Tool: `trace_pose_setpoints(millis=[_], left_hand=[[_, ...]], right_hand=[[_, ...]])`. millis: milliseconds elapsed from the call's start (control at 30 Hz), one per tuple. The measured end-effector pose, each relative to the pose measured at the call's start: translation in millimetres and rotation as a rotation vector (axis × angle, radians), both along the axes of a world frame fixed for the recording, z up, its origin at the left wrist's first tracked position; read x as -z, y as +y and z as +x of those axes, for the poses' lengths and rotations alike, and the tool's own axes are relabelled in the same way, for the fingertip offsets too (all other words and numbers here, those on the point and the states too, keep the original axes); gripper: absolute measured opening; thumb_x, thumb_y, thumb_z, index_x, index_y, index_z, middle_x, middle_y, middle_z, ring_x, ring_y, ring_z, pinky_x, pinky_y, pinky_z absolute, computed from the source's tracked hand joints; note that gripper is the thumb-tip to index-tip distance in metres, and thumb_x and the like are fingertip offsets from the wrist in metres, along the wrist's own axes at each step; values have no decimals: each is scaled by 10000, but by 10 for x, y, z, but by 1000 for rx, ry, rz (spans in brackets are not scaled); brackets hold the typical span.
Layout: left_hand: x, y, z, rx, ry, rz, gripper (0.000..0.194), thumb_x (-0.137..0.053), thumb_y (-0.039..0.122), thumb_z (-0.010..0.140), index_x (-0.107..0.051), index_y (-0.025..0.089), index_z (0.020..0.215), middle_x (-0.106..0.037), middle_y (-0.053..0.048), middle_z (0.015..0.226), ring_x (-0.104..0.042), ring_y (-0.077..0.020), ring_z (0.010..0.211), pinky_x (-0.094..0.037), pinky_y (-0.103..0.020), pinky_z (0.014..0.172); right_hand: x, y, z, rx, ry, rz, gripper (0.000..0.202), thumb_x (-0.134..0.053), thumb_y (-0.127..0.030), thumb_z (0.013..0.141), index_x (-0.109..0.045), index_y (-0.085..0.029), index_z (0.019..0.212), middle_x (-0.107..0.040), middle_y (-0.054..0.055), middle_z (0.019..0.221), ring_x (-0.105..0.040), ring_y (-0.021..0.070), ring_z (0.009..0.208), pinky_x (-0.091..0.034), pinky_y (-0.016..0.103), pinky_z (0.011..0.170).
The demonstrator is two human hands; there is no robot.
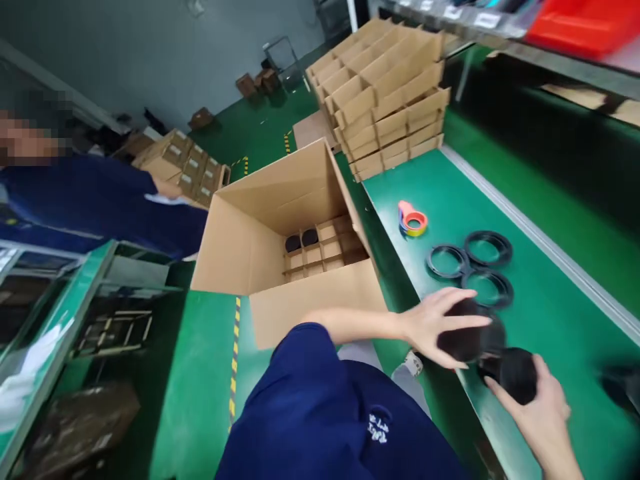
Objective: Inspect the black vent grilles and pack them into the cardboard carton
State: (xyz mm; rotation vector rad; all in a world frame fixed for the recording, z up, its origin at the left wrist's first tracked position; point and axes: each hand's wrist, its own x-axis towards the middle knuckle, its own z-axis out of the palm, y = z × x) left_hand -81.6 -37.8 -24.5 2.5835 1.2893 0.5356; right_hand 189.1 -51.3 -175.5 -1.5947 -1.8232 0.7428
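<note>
My left hand (440,327) is wrapped round a black round part (463,337) over the near edge of the green table. Just beside it, my right hand (543,400) grips another black round part (519,375), thumb on one side and fingers on the other. The two parts are close together; blur hides whether they touch. Black rings (489,249) lie on the table beyond my left hand. An open cardboard box (315,293) with a divider grid stands left of the table, and two black round pieces (310,237) sit in its cells.
A tape roll (414,220) lies on the green table (545,300). Stacked cardboard dividers (395,100) stand at its far end. A person (90,200) in dark blue is at the left, near stacked cartons (185,163). A shelf with a red bin (583,27) is upper right.
</note>
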Motion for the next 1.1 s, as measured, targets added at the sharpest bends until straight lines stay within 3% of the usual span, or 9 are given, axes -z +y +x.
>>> trace_pose_setpoints(millis=[167,267,333,433,533,700,900,1000,1100], left_hand=[[-120,-688,-2156,-697,-125,177,1026,-739,661,697,-413,197,1551,-91,-208,1697,-194,-425,1567,-262,-586,1247],[-22,-588,-3344,-1131,-187,118,967,-710,504,802,-279,211,1617,-73,-192,1705,-187,-360,1584,-282,-538,1254],[107,-342,-4042,-1297,-162,-2,927,-728,460,810,-315,244,1611,-138,-169,1701,-192,-344,1581,-290,-533,1252],[399,145,-4872,-1365,-88,-175,918,-767,470,788,-367,292,1595,-160,-158,1709,-163,-379,1578,-325,-598,1211],[747,612,-5409,-1304,-30,-263,929,-777,479,779,-366,325,1597,-127,-155,1724,-156,-403,1570,-344,-646,1171],[1300,1163,-5859,-1194,20,-267,952,-782,452,782,-337,325,1614,-71,-152,1738,-124,-446,1566,-307,-681,1174],[1885,1373,-5966,-1072,62,-272,824,-670,468,900,-328,277,1625,-87,-146,1747,-38,-407,1606,-114,-661,1259],[2060,1334,-5916,-1106,53,-277,776,-570,515,956,-306,248,1636,-78,-137,1751,-1,-382,1615,-57,-646,1275],[2087,1329,-5927,-1137,66,-332,757,-521,525,976,-298,235,1639,-55,-120,1755,18,-364,1618,-52,-616,1289]], right_hand=[[-1186,177,-1723,-803,206,-15,1031,-691,-557,793,-177,-322,1655,-322,122,1642,-338,379,1515,-367,560,1213],[-1522,366,-3229,-847,181,6,1051,-692,-513,792,-143,-289,1660,-301,153,1626,-306,394,1513,-340,587,1201],[-1487,630,-4306,-708,116,20,1080,-693,-539,784,-134,-248,1661,-290,199,1605,-320,437,1476,-336,626,1165],[-1137,1228,-5738,-473,-65,-35,1108,-722,-558,767,-164,-182,1647,-253,272,1584,-365,498,1394,-347,650,1101],[-653,1891,-6683,-349,-262,-80,1093,-750,-553,764,-204,-177,1634,-220,297,1591,-367,520,1367,-335,641,1081],[58,2625,-7303,-411,-481,25,1149,-781,-584,762,-176,-158,1641,-173,315,1619,-309,499,1409,-233,653,1129],[747,2777,-7370,-524,-578,145,898,-483,-581,978,-163,-91,1660,-73,288,1685,-104,463,1534,-138,658,1195],[898,2777,-7322,-508,-563,167,778,-356,-509,1033,-160,-111,1672,-45,244,1712,-62,430,1562,-110,653,1216],[833,2778,-7371,-522,-585,128,773,-327,-506,1045,-141,-100,1676,-38,233,1718,-65,418,1571,-99,662,1222]])
